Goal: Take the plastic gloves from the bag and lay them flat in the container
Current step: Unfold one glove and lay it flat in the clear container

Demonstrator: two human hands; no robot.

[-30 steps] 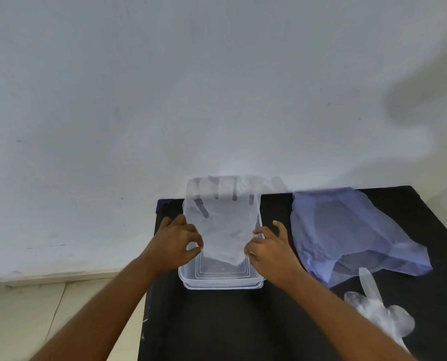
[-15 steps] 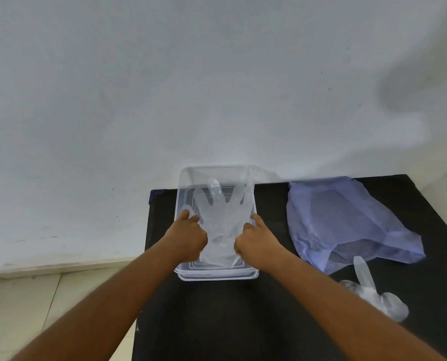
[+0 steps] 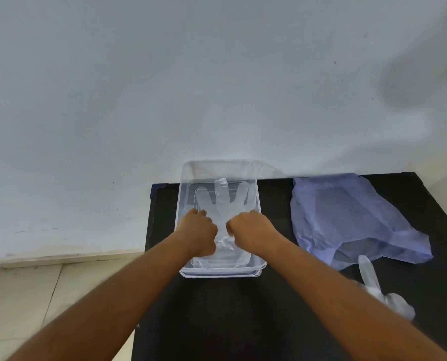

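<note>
A clear plastic container [image 3: 262, 220] stands at the back left of a black table [image 3: 243, 308]. A clear plastic glove [image 3: 223, 201] lies inside it, fingers pointing away from me. My left hand [image 3: 199, 230] and my right hand [image 3: 251, 229] are both down in the container, fingers curled on the glove's two sides near the cuff. A pale blue plastic bag [image 3: 347, 217] lies slack to the right. Another clear glove [image 3: 383, 293] sits crumpled on the table below the bag.
The table's back edge meets a white wall [image 3: 217, 87]. Its left edge drops to a tiled floor [image 3: 22, 295].
The glove was held up over the container a second ago; both hands have lowered it, and it now lies spread on the container's bottom with my hands pressed on it.
</note>
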